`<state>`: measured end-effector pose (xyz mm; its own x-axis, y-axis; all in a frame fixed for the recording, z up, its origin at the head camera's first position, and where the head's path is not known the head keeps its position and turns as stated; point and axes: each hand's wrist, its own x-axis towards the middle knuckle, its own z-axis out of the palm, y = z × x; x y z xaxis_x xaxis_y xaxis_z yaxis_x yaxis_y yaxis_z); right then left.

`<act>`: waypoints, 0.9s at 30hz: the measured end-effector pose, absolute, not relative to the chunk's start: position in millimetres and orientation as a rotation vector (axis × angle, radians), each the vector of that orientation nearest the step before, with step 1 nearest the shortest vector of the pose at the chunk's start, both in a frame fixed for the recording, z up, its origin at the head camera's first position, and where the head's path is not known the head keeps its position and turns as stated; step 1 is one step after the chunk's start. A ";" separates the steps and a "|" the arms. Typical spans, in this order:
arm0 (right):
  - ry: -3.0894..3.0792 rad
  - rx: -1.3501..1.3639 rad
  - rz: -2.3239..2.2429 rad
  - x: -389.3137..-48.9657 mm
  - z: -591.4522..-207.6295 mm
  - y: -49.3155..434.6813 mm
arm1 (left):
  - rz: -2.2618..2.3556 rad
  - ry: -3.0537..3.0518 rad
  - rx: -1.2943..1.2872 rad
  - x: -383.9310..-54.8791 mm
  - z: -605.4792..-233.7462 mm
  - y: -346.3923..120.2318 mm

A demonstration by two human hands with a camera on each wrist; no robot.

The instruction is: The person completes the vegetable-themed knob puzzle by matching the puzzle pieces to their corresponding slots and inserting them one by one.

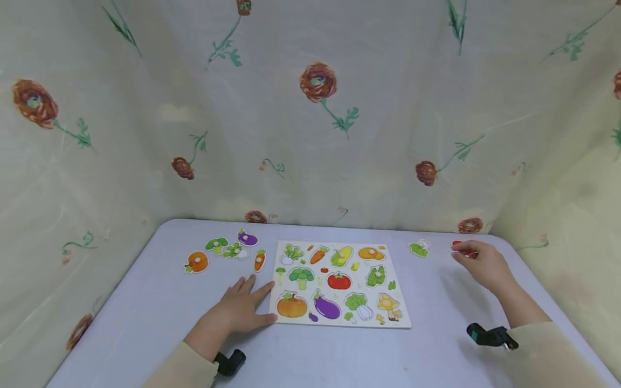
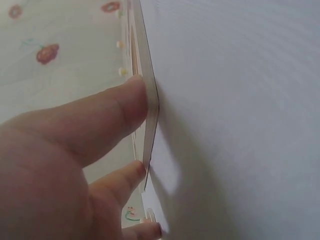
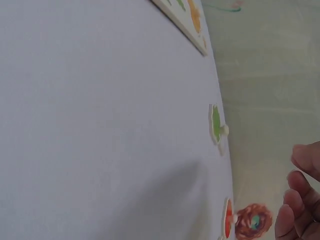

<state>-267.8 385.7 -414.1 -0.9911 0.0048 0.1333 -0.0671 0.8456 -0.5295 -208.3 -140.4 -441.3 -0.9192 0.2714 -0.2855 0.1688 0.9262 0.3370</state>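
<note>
A white vegetable puzzle board (image 1: pixel 330 323) lies on the table, printed with a pumpkin, tomato, eggplant, corn and others. My left hand (image 1: pixel 241 307) rests at its left side, thumb and index finger touching the edge; the left wrist view shows the thumb (image 2: pixel 132 100) against the board's side (image 2: pixel 151 95). My right hand (image 1: pixel 485 267) hovers at the far right over a red knobbed puzzle piece (image 3: pixel 228 219), which it partly hides in the head view. Its thumb (image 3: pixel 307 159) and fingers are bent, apart from each other, with nothing between them.
Left of the board lie loose pieces: a pumpkin (image 1: pixel 197 262), a broccoli (image 1: pixel 216 245), a leafy white vegetable (image 1: pixel 236 250), an eggplant (image 1: pixel 248 238) and a carrot (image 1: pixel 260 260). A green piece (image 1: pixel 419 249) lies right of it. Flowered cloth (image 1: pixel 310 178) hangs behind the table.
</note>
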 end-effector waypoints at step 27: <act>-2.841 -0.502 0.938 -279.5 -464.8 455.5 | 0.408 2.765 0.324 -210.5 -444.1 -139.5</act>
<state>-279.5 455.5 -464.8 -0.9396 0.3422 -0.0006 0.2753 0.7549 -0.5953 -210.5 -139.5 -444.1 -0.9210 0.2671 -0.2837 0.1737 0.9332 0.3146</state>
